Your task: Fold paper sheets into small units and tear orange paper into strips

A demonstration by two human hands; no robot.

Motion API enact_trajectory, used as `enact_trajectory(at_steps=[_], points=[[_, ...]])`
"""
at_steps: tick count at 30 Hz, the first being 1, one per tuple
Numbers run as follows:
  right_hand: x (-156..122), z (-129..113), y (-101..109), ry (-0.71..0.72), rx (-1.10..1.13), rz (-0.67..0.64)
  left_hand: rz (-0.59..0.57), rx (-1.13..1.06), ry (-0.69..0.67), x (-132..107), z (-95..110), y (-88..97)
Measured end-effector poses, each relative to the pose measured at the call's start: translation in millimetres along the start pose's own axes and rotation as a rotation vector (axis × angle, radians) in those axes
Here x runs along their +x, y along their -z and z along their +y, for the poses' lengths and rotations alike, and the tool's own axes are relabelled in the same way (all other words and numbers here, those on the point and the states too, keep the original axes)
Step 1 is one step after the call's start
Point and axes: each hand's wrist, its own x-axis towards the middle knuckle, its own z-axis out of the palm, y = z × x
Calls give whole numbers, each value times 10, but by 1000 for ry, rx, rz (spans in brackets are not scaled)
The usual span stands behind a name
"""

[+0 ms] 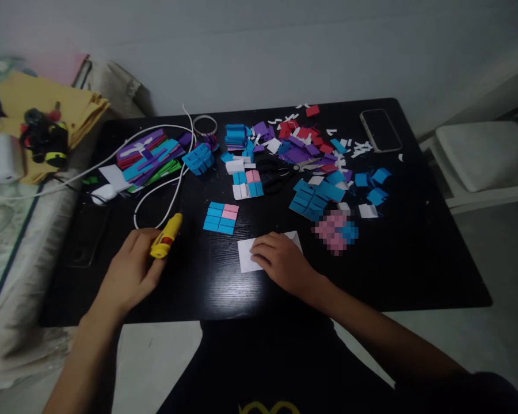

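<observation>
My left hand is wrapped around a yellow glue gun, whose nozzle points up and right over the black table. A white cord runs from the gun toward the back left. My right hand rests palm down on a white folded paper piece, with its fingers curled and pressing on it. Just beyond the hands lies a small block of blue and pink folded squares.
Many blue, purple, red and white folded paper pieces and scraps cover the table's back half. Black scissors, a tape ring and a phone lie there. Stacked coloured strips sit back left. A white seat stands at right.
</observation>
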Motion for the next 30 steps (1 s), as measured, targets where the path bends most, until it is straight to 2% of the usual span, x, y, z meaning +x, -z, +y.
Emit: enact_trajectory(at_steps=[2, 6, 10, 13, 17, 20, 25, 30], points=[[-20, -13, -12, 4, -16, 15, -8, 59, -10, 91, -54, -93], [-46, -49, 9, 33, -72, -12, 3, 131, -118, 340, -116, -279], [-71, -86, 22, 47, -102, -56, -67, 196, -107, 534, -137, -304], [-95, -103, 7, 36, -83, -39, -92, 219, -121, 603, -22, -210], [-118, -111, -10, 40, -55, 6, -38, 205, -222, 716, 317, -96], [-120, -116, -2, 36, -61, -2, -112, 144, -356, 893, 508, -117], [-109, -118, 23, 32, -59, -44, -280, 156, -454, 1185, 542, -226], [-125, -108, 36, 40, -36, -44, -254, 176, -480, 1134, 569, -199]])
